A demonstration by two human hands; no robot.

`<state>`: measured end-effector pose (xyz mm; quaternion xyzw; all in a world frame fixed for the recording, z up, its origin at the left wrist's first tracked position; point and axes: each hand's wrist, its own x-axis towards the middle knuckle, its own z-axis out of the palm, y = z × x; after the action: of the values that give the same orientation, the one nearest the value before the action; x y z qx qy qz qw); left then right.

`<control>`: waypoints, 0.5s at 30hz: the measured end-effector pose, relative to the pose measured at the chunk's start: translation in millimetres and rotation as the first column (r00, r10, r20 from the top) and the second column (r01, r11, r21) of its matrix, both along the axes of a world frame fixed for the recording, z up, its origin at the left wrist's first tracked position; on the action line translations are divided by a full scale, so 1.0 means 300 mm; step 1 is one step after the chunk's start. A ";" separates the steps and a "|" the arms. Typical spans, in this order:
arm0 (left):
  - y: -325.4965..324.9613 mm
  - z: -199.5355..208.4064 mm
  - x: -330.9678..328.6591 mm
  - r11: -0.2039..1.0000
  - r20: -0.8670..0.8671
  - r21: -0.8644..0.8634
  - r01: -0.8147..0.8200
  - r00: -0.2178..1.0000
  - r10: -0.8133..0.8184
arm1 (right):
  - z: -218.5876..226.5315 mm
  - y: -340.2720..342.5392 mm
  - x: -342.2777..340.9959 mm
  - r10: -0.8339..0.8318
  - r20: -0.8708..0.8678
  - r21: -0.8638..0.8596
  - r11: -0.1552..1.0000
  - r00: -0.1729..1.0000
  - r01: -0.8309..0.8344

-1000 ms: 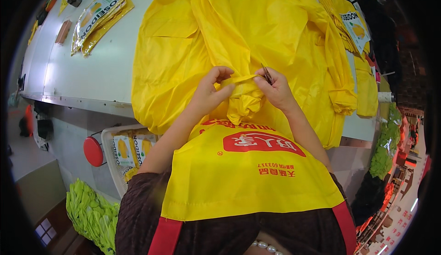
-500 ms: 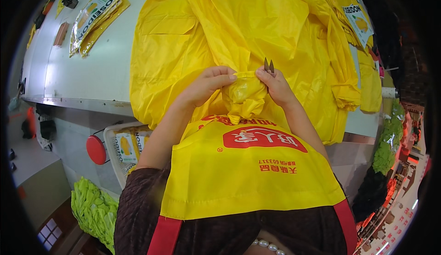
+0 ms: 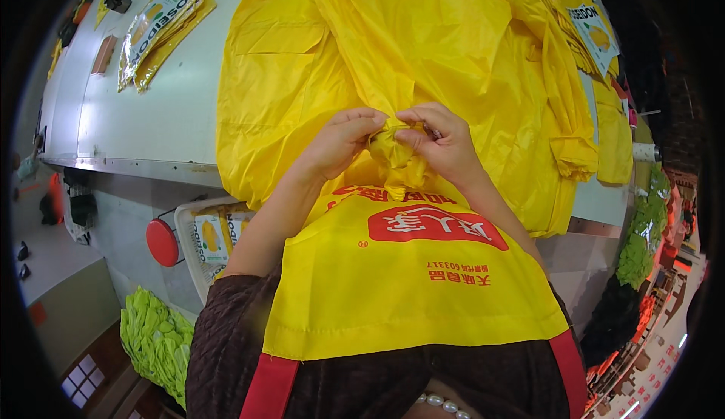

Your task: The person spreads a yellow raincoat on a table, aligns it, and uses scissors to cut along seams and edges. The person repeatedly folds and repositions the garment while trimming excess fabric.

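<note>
A large yellow raincoat (image 3: 461, 56) lies spread over the table in front of me, and a sleeve runs down its middle toward my body. At its near end, the gathered cuff (image 3: 396, 154) is bunched between my hands. My left hand (image 3: 337, 143) pinches the cuff's left edge between thumb and fingers. Opposite it, my right hand (image 3: 445, 143) is closed on the cuff's right side, fingers curled over. A small dark part of the thread snips (image 3: 435, 134) shows within the right hand; their blades are hidden from view.
Packaged yellow garments lie on the white table (image 3: 177, 109) at far left, beside a small brown block (image 3: 104, 55). More yellow packs (image 3: 596, 37) are stacked at far right. Below the table edge are a red round stool (image 3: 161, 242), a white basket (image 3: 189, 245) and green garments (image 3: 155, 336).
My right hand has moved left, closer to my left hand, and curled over the cuff. The snips' blades, which pointed up before, have turned out of sight. The cuff is more crumpled.
</note>
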<state>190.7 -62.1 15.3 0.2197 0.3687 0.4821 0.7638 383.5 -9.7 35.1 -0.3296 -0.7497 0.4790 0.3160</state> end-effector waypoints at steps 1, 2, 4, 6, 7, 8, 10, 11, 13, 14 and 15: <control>0.000 -0.002 -0.001 1.000 -0.006 0.025 0.013 1.000 -0.013 | -0.007 0.003 0.003 0.014 0.018 -0.107 0.994 1.000 -0.012; 0.000 -0.009 -0.001 0.998 -0.012 0.049 0.027 1.000 -0.027 | -0.006 0.000 0.002 -0.027 -0.057 -0.195 0.981 0.998 0.015; 0.001 -0.014 -0.003 0.996 -0.008 0.075 0.038 0.999 -0.038 | -0.007 -0.010 0.003 -0.128 -0.194 -0.373 0.927 0.973 0.047; -0.001 -0.014 -0.001 0.996 0.016 0.081 0.033 0.999 -0.035 | -0.015 -0.001 0.013 -0.105 -0.224 -0.304 0.952 0.969 0.033; -0.001 -0.007 0.003 0.995 -0.044 0.084 0.046 0.998 -0.043 | -0.017 0.002 0.019 -0.094 -0.237 -0.269 0.963 0.967 0.028; -0.001 0.006 0.008 0.994 -0.104 0.086 0.060 0.993 -0.051 | -0.011 0.002 0.020 -0.081 -0.216 -0.243 0.970 0.973 0.026; -0.001 0.012 0.014 0.990 -0.197 0.109 0.088 0.978 -0.065 | 0.010 0.002 0.015 -0.053 -0.173 -0.191 0.981 0.983 0.019; -0.002 0.009 0.016 0.986 -0.231 0.129 0.104 0.970 -0.072 | 0.018 0.002 0.017 -0.062 -0.135 -0.151 0.988 0.989 0.041; 0.001 0.028 0.020 0.980 -0.306 0.157 0.122 0.950 -0.070 | 0.034 0.003 0.018 -0.088 -0.064 -0.066 0.994 0.994 0.083; -0.003 0.051 0.024 0.979 -0.345 0.165 0.122 0.937 -0.059 | 0.049 0.005 0.019 -0.066 -0.057 -0.011 0.998 0.996 0.066; -0.009 0.067 0.030 0.978 -0.383 0.171 0.120 0.923 -0.046 | 0.066 0.005 0.020 -0.043 -0.048 0.042 0.998 0.998 0.045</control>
<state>199.7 -64.9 35.4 0.3962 0.4507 0.4309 0.6739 389.4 -8.2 55.0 -0.3277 -0.7448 0.4632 0.3512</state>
